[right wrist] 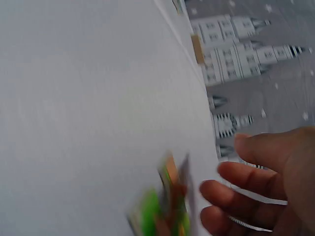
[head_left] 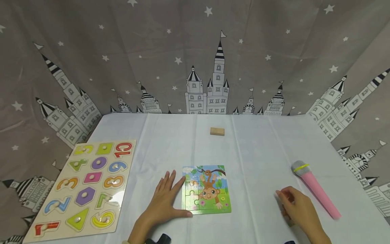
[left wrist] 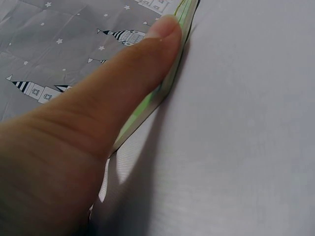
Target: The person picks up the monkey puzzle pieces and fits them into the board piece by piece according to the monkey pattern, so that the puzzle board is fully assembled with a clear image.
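Note:
A square jigsaw puzzle (head_left: 210, 191) with a hanging monkey picture lies flat on the white cloth. Spread and straight, my left hand (head_left: 163, 200) touches it, index fingertip at its left edge and thumb at its near left corner. The left wrist view has the thumb (left wrist: 133, 73) against the puzzle's side (left wrist: 142, 120). To the right, my right hand (head_left: 301, 210) hovers over the cloth, fingers loosely bent. Beside those fingers in the right wrist view is a small blurred thing (right wrist: 150, 211), green, orange and red, apart from the fingertips; its kind is unclear.
A board of numbers and shapes with knobs (head_left: 125, 189) lies at the left. A pink toy microphone (head_left: 320, 193) with a grey head is right of my right hand. A small wooden block (head_left: 217, 131) sits farther back. Grey castle-print fabric (head_left: 152, 51) hangs behind.

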Motion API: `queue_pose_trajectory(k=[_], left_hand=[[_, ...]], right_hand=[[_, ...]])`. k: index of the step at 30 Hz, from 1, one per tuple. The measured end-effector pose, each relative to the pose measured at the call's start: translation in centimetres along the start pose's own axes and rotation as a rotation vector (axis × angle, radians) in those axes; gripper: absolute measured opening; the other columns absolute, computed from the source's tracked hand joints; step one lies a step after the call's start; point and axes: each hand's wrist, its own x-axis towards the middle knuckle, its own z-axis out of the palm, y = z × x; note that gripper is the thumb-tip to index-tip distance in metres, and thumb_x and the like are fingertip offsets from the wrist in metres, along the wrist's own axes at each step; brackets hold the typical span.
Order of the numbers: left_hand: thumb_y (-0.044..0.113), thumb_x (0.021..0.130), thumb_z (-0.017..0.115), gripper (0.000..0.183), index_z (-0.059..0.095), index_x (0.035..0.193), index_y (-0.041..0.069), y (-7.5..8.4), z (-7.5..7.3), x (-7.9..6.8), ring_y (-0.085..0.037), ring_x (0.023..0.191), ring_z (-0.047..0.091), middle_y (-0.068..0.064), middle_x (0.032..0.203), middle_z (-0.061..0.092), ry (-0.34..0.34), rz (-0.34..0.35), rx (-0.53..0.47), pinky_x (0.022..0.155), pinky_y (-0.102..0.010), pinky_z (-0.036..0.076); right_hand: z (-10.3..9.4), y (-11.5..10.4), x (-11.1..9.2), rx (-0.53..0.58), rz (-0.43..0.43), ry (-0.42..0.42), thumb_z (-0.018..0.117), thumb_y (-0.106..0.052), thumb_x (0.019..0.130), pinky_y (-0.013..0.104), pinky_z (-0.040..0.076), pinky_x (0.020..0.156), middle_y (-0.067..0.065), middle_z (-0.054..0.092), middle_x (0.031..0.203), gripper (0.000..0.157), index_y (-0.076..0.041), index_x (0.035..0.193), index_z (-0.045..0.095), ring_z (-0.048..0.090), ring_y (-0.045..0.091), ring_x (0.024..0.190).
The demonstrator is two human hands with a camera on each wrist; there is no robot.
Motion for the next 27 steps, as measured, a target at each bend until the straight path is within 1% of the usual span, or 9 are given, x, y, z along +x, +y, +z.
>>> queue_pose_trajectory(k=[2, 4, 7, 10, 12, 15, 20, 23, 27], left_hand=[[0.070, 0.051, 0.069, 0.112, 0.032, 0.142, 0.018, 0.0, 0.0, 0.0, -0.036, 0.141, 0.002, -0.016, 0.152, 0.011, 0.000, 0.000, -0.001, 0.113, -0.052, 0.006], [0.071, 0.051, 0.069, 0.112, 0.032, 0.142, 0.018, -0.1, 0.0, 0.0, -0.036, 0.141, 0.002, -0.016, 0.152, 0.011, 0.003, 0.000, -0.001, 0.113, -0.052, 0.005], [0.071, 0.050, 0.069, 0.112, 0.032, 0.142, 0.019, -0.1, 0.1, 0.0, -0.036, 0.141, 0.002, -0.016, 0.152, 0.011, 0.005, -0.002, -0.002, 0.113, -0.051, 0.005], [0.071, 0.050, 0.069, 0.112, 0.032, 0.142, 0.018, -0.1, 0.2, 0.0, -0.036, 0.141, 0.002, -0.015, 0.152, 0.011, 0.007, -0.004, 0.001, 0.113, -0.051, 0.005], [0.071, 0.050, 0.069, 0.112, 0.032, 0.141, 0.018, 0.0, 0.2, 0.0, -0.036, 0.141, 0.002, -0.016, 0.152, 0.011, 0.010, -0.005, 0.002, 0.113, -0.051, 0.006], [0.070, 0.050, 0.070, 0.112, 0.032, 0.141, 0.018, 0.0, 0.1, 0.0, -0.036, 0.141, 0.003, -0.016, 0.152, 0.012, 0.014, -0.005, 0.002, 0.113, -0.051, 0.006], [0.070, 0.049, 0.071, 0.112, 0.032, 0.141, 0.018, 0.1, 0.1, 0.1, -0.036, 0.141, 0.003, -0.016, 0.152, 0.012, 0.019, 0.000, 0.002, 0.113, -0.051, 0.006], [0.070, 0.049, 0.071, 0.112, 0.032, 0.141, 0.019, 0.1, 0.2, 0.0, -0.035, 0.141, 0.003, -0.016, 0.152, 0.012, 0.018, -0.002, 0.003, 0.113, -0.051, 0.006], [0.070, 0.050, 0.070, 0.112, 0.032, 0.141, 0.019, 0.0, 0.2, 0.0, -0.036, 0.141, 0.003, -0.016, 0.152, 0.012, 0.015, -0.003, 0.006, 0.113, -0.051, 0.006]], right_hand=[[-0.8, 1.1, 0.0, -0.030, 0.057, -0.041, 0.048, -0.047, 0.090, 0.023, 0.041, 0.054, 0.001, 0.062, 0.077, 0.043, -0.006, 0.095, 0.063, 0.052, 0.008, 0.062], [-1.3, 2.1, 0.0, -0.066, 0.090, -0.048, 0.046, -0.048, 0.090, 0.023, 0.038, 0.055, -0.001, 0.059, 0.074, 0.044, -0.007, 0.092, 0.063, 0.048, 0.009, 0.065], [-1.7, 3.1, -0.1, -0.062, 0.154, -0.091, 0.045, -0.049, 0.090, 0.024, 0.033, 0.055, 0.000, 0.054, 0.071, 0.047, -0.005, 0.092, 0.062, 0.044, 0.012, 0.065], [-1.8, 3.7, -0.1, -0.050, 0.173, -0.117, 0.046, -0.047, 0.090, 0.024, 0.033, 0.056, 0.001, 0.054, 0.071, 0.046, -0.004, 0.092, 0.062, 0.044, 0.013, 0.066], [-1.7, 3.9, -0.1, -0.051, 0.163, -0.124, 0.048, -0.045, 0.090, 0.024, 0.034, 0.056, 0.001, 0.055, 0.071, 0.044, -0.004, 0.092, 0.062, 0.045, 0.013, 0.066], [-1.7, 4.0, -0.2, -0.058, 0.124, -0.121, 0.051, -0.043, 0.089, 0.022, 0.036, 0.056, 0.000, 0.056, 0.073, 0.040, -0.005, 0.091, 0.063, 0.046, 0.011, 0.067], [-1.6, 4.1, -0.5, -0.074, 0.046, -0.085, 0.057, -0.038, 0.087, 0.020, 0.037, 0.055, -0.001, 0.056, 0.073, 0.035, -0.004, 0.089, 0.064, 0.043, 0.004, 0.064], [-1.6, 4.2, -0.8, -0.081, -0.004, -0.070, 0.061, -0.035, 0.084, 0.019, 0.038, 0.056, -0.001, 0.056, 0.074, 0.033, -0.003, 0.093, 0.065, 0.043, 0.003, 0.065], [-1.5, 4.2, -1.2, -0.107, -0.053, -0.078, 0.065, -0.033, 0.081, 0.020, 0.039, 0.057, -0.001, 0.054, 0.076, 0.036, -0.002, 0.099, 0.065, 0.041, 0.003, 0.067]])
